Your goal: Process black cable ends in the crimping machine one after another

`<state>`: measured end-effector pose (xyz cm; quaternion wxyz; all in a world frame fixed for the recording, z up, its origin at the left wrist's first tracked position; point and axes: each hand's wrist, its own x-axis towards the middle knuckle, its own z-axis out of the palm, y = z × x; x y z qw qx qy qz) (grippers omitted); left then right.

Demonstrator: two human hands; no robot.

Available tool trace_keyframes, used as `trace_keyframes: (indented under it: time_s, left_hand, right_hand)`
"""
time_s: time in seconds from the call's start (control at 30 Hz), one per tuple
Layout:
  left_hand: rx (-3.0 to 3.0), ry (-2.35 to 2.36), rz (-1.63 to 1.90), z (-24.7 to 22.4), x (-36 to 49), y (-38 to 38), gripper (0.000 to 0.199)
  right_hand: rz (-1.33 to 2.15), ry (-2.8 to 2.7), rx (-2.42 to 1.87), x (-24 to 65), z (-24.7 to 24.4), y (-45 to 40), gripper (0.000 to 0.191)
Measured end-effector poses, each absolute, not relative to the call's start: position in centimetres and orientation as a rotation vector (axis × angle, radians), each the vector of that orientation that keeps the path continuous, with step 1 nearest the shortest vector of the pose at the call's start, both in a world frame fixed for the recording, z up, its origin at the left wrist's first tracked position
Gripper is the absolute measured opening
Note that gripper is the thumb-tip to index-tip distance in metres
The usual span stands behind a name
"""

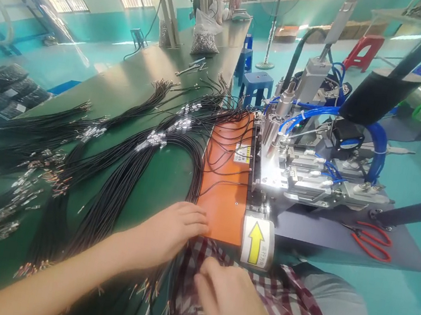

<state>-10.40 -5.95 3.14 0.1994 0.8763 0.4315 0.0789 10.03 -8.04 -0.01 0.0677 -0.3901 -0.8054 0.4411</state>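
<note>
My left hand rests over the table edge at the near left corner of an orange plate. Its fingers are bent and pressed together, and whatever lies under them is hidden. A thick bundle of black cables curves down to this hand, and more cable hangs below it. Closer to me, above the checked cloth on my lap, my right hand is closed, thumb and forefinger near each other. What it holds, if anything, does not show. Single black cables run across the plate into a metal machine.
Bundles of cables with metal ends spread over the green table. Red-handled scissors lie on the grey machine base. A roller with a yellow arrow label stands beside the plate. Behind are a blue stool and a bag of small parts.
</note>
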Motion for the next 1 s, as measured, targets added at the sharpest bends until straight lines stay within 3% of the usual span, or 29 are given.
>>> trace_keyframes:
  time_s: [0.1, 0.17, 0.23, 0.33, 0.43, 0.5, 0.63, 0.73, 1.0]
  left_hand:
    - [2.444, 1.215, 0.055, 3.9, -11.5, -6.1, 0.034]
    - [2.412, 1.279, -0.045, 4.3, -12.4, -6.0, 0.032]
    - [2.347, 1.434, -0.098, 4.4, -12.9, -6.0, 0.028]
    - [2.143, 1.865, 0.020, 3.3, -12.6, -6.6, 0.021]
    - [1.863, 2.051, 0.130, 1.4, -11.9, -7.2, 0.042]
    - [1.720, 2.041, 0.190, 0.4, -11.7, -7.3, 0.037]
    - [1.559, 1.954, 0.266, 0.0, -12.4, -6.7, 0.030]
    - [1.400, 1.864, 0.339, 0.7, -12.9, -6.1, 0.028]
    - [1.062, 1.640, 0.468, 2.5, -12.5, -6.0, 0.021]
  right_hand:
    - [1.810, -2.163, -0.938, 10.2, -0.1, -7.3, 0.028]
    - [1.970, -2.053, -1.020, 9.7, -1.5, -7.2, 0.030]
    - [1.915, -1.945, -1.213, 8.6, -3.3, -7.4, 0.019]
    - [1.843, -1.918, -1.149, 6.9, -4.4, -8.3, 0.014]
    - [1.699, -2.132, -0.937, 6.0, -3.3, -9.0, 0.017]
    - [1.711, -2.162, -0.818, 5.7, -2.8, -9.0, 0.016]
    - [2.014, -1.593, -1.175, 4.7, -4.0, -8.4, 0.008]
    - [2.021, -1.380, -1.130, 3.2, -5.2, -8.2, 0.020]
    - [2.052, -1.313, -1.094, 2.4, -5.0, -7.9, 0.015]
